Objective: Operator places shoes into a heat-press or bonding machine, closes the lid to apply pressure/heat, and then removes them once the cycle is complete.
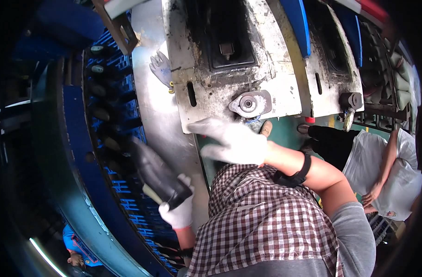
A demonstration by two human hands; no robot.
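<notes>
At the lower left, my left hand, in a white glove, grips one end of a black shoe upper. Its far end points away toward the conveyor rack and is smeared by motion. A pale strip shows along its side; what it is I cannot tell. My right hand, also white-gloved, hovers at the near edge of the worn metal machine table, with thumb and fingers apart and nothing in them. Just beyond it, a round metal fitting sits on a grey base on that table.
On the left runs a rack with blue pegs carrying several dark shoe pieces. A grey glove lies on the metal ledge. A second machine table stands at right, a seated person near it. Another person appears lower left.
</notes>
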